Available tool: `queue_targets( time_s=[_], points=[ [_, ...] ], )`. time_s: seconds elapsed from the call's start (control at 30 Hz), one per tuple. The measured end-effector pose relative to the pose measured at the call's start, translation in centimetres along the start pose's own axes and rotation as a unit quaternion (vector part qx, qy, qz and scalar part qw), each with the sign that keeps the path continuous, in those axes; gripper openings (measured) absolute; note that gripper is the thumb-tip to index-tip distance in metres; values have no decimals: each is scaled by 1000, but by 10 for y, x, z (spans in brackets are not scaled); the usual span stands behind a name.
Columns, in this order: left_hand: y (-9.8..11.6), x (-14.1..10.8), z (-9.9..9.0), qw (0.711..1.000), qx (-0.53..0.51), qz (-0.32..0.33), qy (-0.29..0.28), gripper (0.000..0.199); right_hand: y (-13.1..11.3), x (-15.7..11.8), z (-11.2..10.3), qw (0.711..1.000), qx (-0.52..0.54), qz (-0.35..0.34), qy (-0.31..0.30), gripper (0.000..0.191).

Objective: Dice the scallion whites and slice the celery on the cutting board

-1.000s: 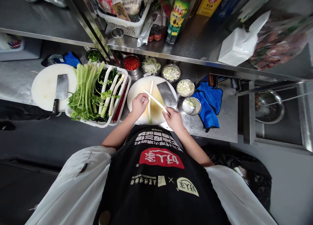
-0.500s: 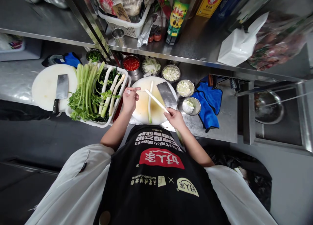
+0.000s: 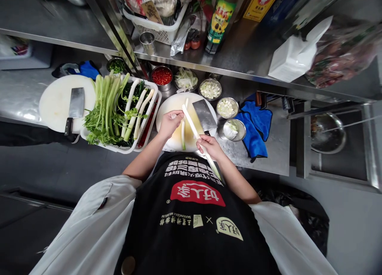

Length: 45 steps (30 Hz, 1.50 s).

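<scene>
My right hand (image 3: 210,146) is wrapped round a long white leek (image 3: 193,125), which slants from the board back over my apron. Close to the leek's white tip, the fingers of my left hand (image 3: 170,124) are pinched together. A small white bit shows at those fingers, too small to name. Beneath both hands lies a round white cutting board (image 3: 167,104). On it rest a second leek (image 3: 183,133), partly hidden by the held one, and a cleaver (image 3: 204,116) at the right side.
Left of the board stands a white basket (image 3: 122,149) of celery (image 3: 106,104) and leeks. Bowls of chopped red chillies (image 3: 161,76) and white pieces (image 3: 210,89) line the back and right. Another board (image 3: 50,104) carries a cleaver (image 3: 76,104). Blue cloths (image 3: 255,119) lie right; a steel shelf (image 3: 238,68) overhangs.
My right hand has slid its grip along the leek, so more length extends back over the apron. My left hand has moved right, and its outstretched fingers have closed near the leek's tip.
</scene>
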<state>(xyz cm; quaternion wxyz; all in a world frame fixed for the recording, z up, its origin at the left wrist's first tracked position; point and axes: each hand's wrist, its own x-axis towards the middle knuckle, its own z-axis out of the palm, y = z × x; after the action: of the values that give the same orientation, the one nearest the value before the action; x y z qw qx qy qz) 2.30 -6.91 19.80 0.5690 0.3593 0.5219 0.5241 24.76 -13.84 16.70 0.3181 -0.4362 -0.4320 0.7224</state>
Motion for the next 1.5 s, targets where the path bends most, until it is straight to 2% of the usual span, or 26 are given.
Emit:
queue_targets(
  time_s=[0.13, 0.27, 0.4, 0.53, 0.63, 0.77, 0.87, 0.97, 1.17, 1.27, 1.37, 1.5],
  points=[
    [2, -7, 5, 1000, 26, -4, -12, 35, 2, 2, 2, 999, -42, -12, 20, 47],
    [2, -9, 7, 998, 63, 7, 22, 29, 7, 3, 1, 990, -126, -18, 66, 43],
    [-1, -7, 8, 997, 77, 0, 32, 20, 10, 1, -1, 962, -241, -41, 124, 41],
    [-3, -6, 8, 996, 77, -7, 38, 13, 9, -1, -3, 939, -312, -56, 135, 39],
    [-4, -5, 8, 996, 73, -3, 41, 12, 10, 2, -3, 946, -295, -48, 130, 40],
    [-3, -6, 9, 998, 62, -6, 32, 13, 11, 7, -3, 975, -201, -19, 91, 43],
    [-3, -7, 10, 998, 57, -16, 25, 16, 11, 8, -4, 980, -178, -15, 88, 43],
    [-4, -8, 10, 998, 57, -23, 29, 19, 11, 6, -4, 970, -212, -26, 112, 43],
    [-4, -8, 9, 997, 61, -24, 33, 16, 7, 1, -3, 928, -340, -55, 139, 40],
    [-5, -8, 9, 997, 61, -21, 36, 15, 6, 0, -1, 919, -361, -64, 146, 39],
    [-7, -7, 8, 996, 71, -17, 44, 13, 9, 2, 1, 939, -315, -43, 134, 38],
    [-12, -6, 8, 995, 79, -19, 51, 11, 11, 5, 0, 979, -176, -2, 98, 39]
  ],
)
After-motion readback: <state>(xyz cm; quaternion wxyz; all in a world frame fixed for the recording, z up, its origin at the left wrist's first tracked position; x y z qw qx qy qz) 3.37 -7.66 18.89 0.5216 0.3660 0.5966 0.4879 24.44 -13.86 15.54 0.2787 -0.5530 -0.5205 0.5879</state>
